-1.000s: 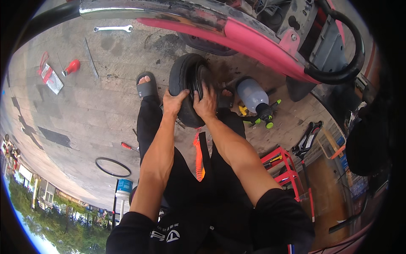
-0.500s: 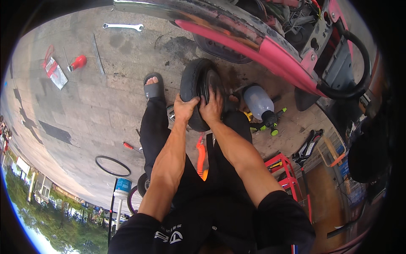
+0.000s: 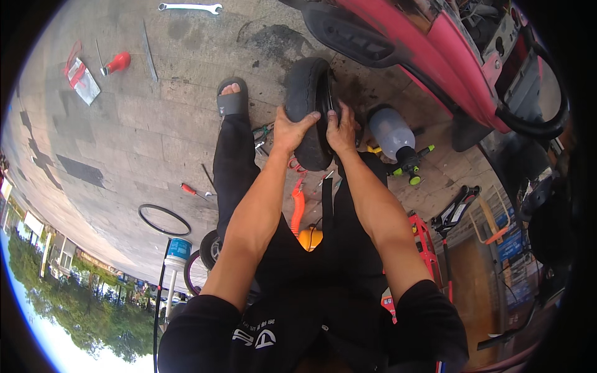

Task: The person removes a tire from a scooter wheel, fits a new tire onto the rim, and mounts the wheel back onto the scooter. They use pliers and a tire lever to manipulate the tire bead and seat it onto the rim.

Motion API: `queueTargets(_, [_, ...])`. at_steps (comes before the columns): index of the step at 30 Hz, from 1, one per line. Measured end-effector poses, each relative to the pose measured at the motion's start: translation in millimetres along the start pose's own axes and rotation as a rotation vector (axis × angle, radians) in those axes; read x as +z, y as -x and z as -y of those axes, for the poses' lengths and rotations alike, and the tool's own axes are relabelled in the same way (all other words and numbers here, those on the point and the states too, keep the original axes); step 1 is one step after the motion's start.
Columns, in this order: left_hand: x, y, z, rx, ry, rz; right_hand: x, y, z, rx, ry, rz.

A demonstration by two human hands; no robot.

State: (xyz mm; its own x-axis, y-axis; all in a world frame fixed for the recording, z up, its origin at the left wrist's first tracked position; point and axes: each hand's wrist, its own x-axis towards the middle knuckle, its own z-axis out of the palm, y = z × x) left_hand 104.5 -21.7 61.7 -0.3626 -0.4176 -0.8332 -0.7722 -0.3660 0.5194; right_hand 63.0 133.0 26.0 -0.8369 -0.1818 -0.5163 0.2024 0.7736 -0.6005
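Observation:
A small black tyre stands on its tread between my feet, its open side turned to the right. My left hand is closed round the tread on the left, with the thumb hooked over the top edge. My right hand grips the tyre's right-hand edge, fingers bent at the sidewall. Both thumbs lie near each other at the rim of the opening. The dark inside of the tyre is mostly hidden. Below it an orange coiled hose lies between my legs.
A clear spray bottle stands right of the tyre, beneath a pink vehicle body. On the paving at left lie a wrench, a red-handled tool, a plastic packet and a screwdriver. A red tool cart is at right.
My right hand has come back from the far inner part of the tyre to its near right edge. The tyre now stands more upright, its opening seen more edge-on. The view has shifted.

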Motion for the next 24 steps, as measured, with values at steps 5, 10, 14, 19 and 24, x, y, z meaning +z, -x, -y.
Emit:
queueTargets(5, [3,1,-4,-0.114,-0.029,0.038,-5,-7,4,0.176,0.061,0.070])
queueTargets(10, [8,4,-6,-0.110,0.115,-0.068,8,-1,13,0.220,0.079,-0.022])
queueTargets(14, [4,8,3,-0.168,-0.130,-0.145,19,7,14,0.073,0.148,-0.080])
queueTargets(19, [-9,6,13,-0.221,0.076,-0.022,33,12,13,0.064,0.186,-0.034])
queueTargets(24, [-19,5,15,-0.189,0.089,-0.032,51,16,23,0.126,0.139,-0.028])
